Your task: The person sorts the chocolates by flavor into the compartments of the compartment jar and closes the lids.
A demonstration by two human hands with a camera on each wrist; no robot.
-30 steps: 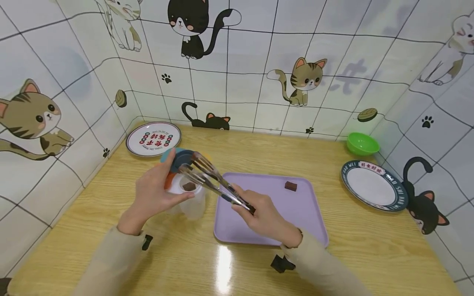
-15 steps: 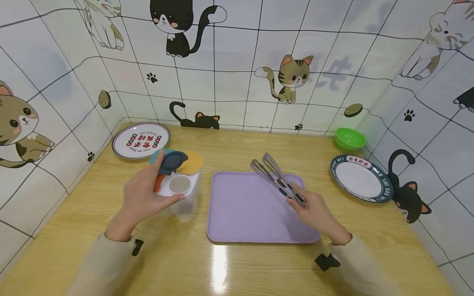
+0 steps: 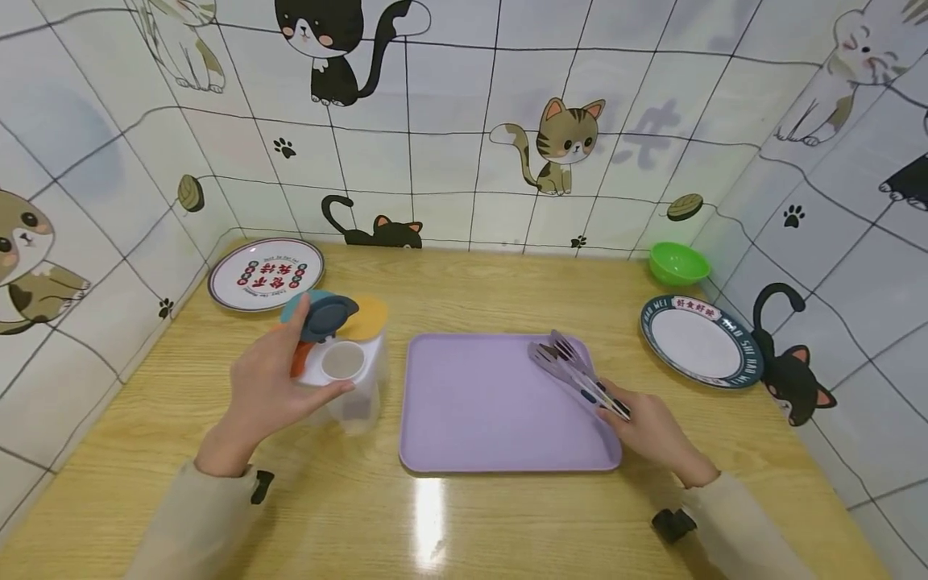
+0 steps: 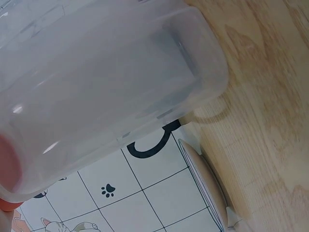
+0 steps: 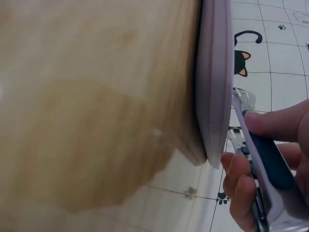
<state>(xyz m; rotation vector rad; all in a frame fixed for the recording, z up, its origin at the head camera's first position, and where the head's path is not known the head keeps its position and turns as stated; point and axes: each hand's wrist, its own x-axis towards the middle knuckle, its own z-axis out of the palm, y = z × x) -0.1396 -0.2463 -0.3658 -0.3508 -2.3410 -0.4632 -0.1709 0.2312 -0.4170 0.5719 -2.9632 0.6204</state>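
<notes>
In the head view my left hand (image 3: pixel 264 387) holds a clear plastic container (image 3: pixel 355 407) by its top, thumb at the white top's front edge. Its index finger lies against the raised dark blue flip lid (image 3: pixel 328 317), beside a round opening. The container's translucent wall (image 4: pixel 111 82) fills much of the left wrist view. My right hand (image 3: pixel 656 431) grips metal tongs (image 3: pixel 607 399), thumb on the dark handle inlay (image 5: pixel 270 157) in the right wrist view. The tong tips are over the right rear of a lilac tray (image 3: pixel 478 411), around a small dark brown block (image 3: pixel 553 352) that they partly hide.
A white plate with red lettering (image 3: pixel 246 282) lies at the back left, behind the container. To the right are a blue-rimmed plate (image 3: pixel 699 342) and a green bowl (image 3: pixel 677 264). Cat-patterned walls (image 3: pixel 449 161) enclose the wooden table (image 3: pixel 348 515) at the back and sides.
The tongs have gone from over the container's opening, where a brown block showed, right to the block on the tray. The left hand stays at the container, its blue lid still raised.
</notes>
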